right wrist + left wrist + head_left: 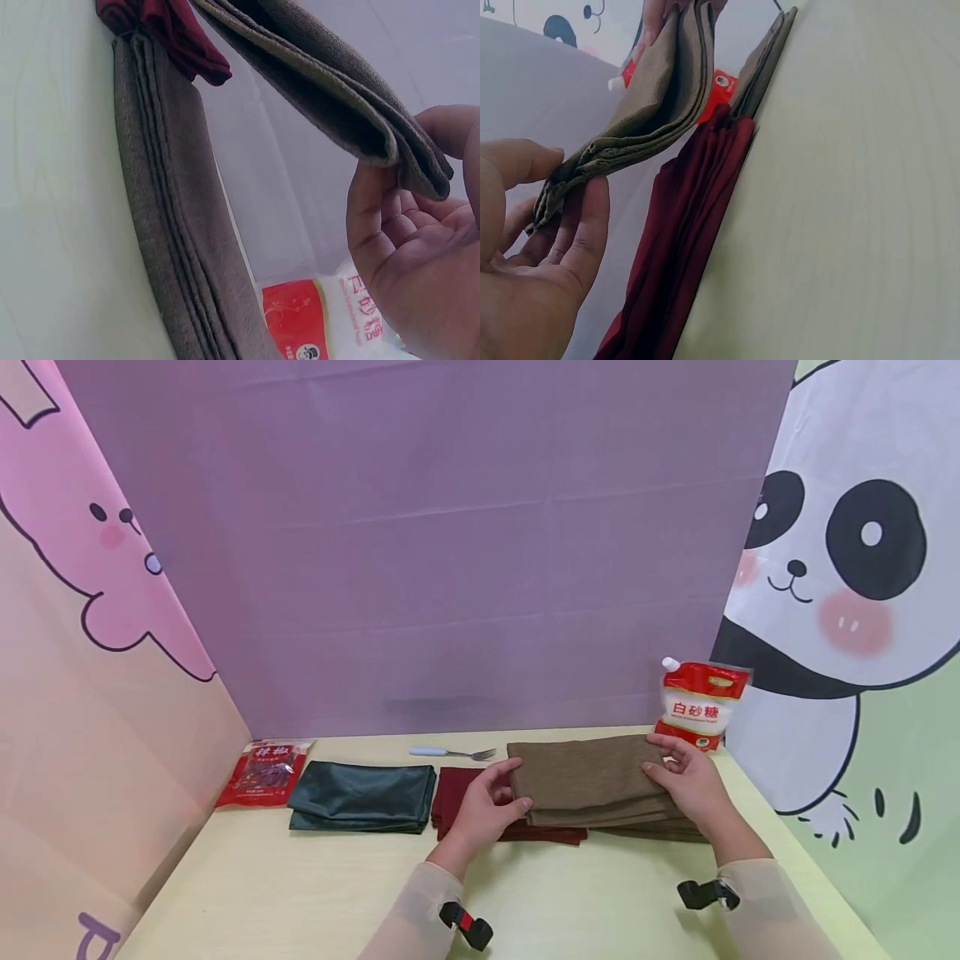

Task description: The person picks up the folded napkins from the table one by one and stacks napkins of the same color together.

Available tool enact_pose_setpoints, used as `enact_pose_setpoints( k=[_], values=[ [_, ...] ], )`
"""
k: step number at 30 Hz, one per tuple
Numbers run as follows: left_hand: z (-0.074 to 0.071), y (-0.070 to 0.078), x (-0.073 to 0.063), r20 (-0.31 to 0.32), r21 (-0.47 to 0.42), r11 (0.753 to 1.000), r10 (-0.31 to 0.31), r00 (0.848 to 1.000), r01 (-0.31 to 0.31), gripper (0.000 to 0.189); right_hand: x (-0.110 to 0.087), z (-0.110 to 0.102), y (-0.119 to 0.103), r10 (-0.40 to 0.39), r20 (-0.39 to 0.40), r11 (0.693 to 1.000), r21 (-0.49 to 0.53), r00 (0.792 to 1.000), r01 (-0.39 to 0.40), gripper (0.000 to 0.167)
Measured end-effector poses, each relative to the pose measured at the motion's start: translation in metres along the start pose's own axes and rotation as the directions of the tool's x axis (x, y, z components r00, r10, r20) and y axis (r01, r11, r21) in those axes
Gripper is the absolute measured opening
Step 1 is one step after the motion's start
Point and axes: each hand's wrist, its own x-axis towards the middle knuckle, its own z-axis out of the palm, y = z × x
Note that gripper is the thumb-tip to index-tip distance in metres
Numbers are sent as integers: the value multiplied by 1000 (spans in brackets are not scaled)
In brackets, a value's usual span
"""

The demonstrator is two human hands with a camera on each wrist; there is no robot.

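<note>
A folded brown cloth (588,777) is held up off the table between both hands. My left hand (483,810) pinches its left end, thumb on top and fingers beneath, as the left wrist view shows. At the opposite end my right hand (693,781) pinches the cloth's right edge. Below it lie a folded dark red cloth (697,225) and, further right, a second folded brown cloth (176,195); in the head view both are partly covered by the raised one.
A folded dark green cloth (360,797) lies to the left, beside a red packet (262,774). Behind the cloths is a fork (452,752) with a light handle. A red and white sugar pouch (701,703) stands at the back right corner of the table (300,893), near my right hand.
</note>
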Motion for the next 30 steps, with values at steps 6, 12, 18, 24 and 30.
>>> enact_pose_setpoints(
  k=[6, 12, 18, 24, 30],
  values=[
    [9, -2, 2, 5, 22, 1000, 3, 1000, -3, 65, 1, -5, 3, 13, -9, 1000, -12, 1000, -13, 58],
    [26, -6, 5, -41, -12, 1000, 25, 999, -25, 61, 2, -13, 9, 34, -34, 999, -39, 999, -35, 56],
    [45, -12, 8, -129, -73, 996, 47, 990, -57, 48, 0, -21, 12, 88, -61, 995, -30, 994, -90, 57],
    [55, -14, 6, -83, -83, 997, -7, 997, 0, 52, -1, -26, 18, 95, -63, 995, -35, 993, -98, 56],
    [64, -11, 3, 7, -29, 999, -43, 999, 43, 66, 0, -28, 25, 137, -48, 990, -13, 989, -138, 58]
  ],
)
